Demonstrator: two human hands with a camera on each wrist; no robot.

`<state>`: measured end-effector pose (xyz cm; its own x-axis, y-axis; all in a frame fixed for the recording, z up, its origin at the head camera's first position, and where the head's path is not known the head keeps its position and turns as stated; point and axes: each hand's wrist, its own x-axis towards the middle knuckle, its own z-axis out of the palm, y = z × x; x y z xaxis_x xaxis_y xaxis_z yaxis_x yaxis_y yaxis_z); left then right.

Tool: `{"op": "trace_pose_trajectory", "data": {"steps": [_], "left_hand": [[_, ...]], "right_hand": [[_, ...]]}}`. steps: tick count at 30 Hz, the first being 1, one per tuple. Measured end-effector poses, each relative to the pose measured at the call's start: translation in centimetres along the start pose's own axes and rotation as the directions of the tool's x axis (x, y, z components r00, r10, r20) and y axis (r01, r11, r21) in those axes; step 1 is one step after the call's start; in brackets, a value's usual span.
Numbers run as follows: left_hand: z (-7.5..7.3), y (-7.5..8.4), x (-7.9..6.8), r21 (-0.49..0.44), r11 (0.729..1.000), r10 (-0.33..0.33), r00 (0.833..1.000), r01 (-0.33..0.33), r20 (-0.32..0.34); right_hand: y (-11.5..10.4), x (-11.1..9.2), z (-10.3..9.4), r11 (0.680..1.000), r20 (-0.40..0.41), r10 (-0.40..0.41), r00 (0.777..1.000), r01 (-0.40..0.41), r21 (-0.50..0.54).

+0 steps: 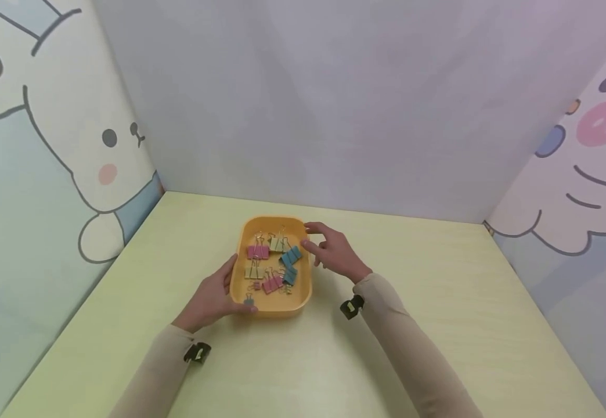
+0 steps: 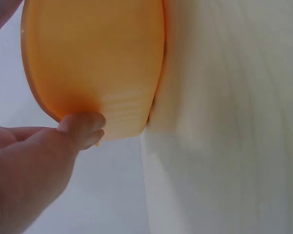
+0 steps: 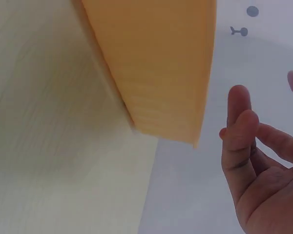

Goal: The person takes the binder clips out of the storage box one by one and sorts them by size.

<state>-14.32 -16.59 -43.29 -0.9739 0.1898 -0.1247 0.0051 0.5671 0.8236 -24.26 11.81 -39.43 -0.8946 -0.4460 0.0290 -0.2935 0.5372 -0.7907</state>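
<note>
A yellow-orange plastic tray [image 1: 277, 314] stands on the table with several binder clips inside. Among them are a pink clip [image 1: 258, 252], a pale yellow clip [image 1: 253, 272] and a blue clip [image 1: 291, 256], with smaller ones near the front. My left hand [image 1: 211, 299] grips the tray's near left corner, thumb along the front rim, fingers on the left side; the left wrist view shows fingertips [image 2: 85, 127] against the outer wall. By the far right rim is my right hand [image 1: 339, 253], its fingers loosely bent; the right wrist view shows them apart from the tray wall [image 3: 156, 63].
The pale yellow table [image 1: 439, 325] extends on both sides of the tray. A plain light wall [image 1: 303, 116] rises behind it, and cartoon-printed panels flank the left and right. Dark devices are strapped to both wrists over beige sleeves [image 1: 402, 337].
</note>
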Motion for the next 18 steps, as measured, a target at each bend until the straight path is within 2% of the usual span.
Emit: {"op": "trace_pose_trajectory", "data": {"steps": [4,9,18], "left_hand": [[-0.1,0.3,0.0,-0.033,0.999,0.007,1.000,-0.007,0.000],[0.0,0.4,0.1,-0.077,0.997,-0.007,1.000,0.007,0.003],[0.4,-0.2,-0.1,-0.138,0.989,-0.053,0.999,0.053,0.005]], "right_hand": [[-0.2,1.5,0.3,0.999,0.006,-0.025,1.000,0.025,-0.035],[-1.1,3.1,0.5,0.994,0.054,-0.020,0.998,0.026,-0.110],[-1.5,5.3,1.6,0.951,0.090,-0.056,0.994,0.080,-0.297]]}}
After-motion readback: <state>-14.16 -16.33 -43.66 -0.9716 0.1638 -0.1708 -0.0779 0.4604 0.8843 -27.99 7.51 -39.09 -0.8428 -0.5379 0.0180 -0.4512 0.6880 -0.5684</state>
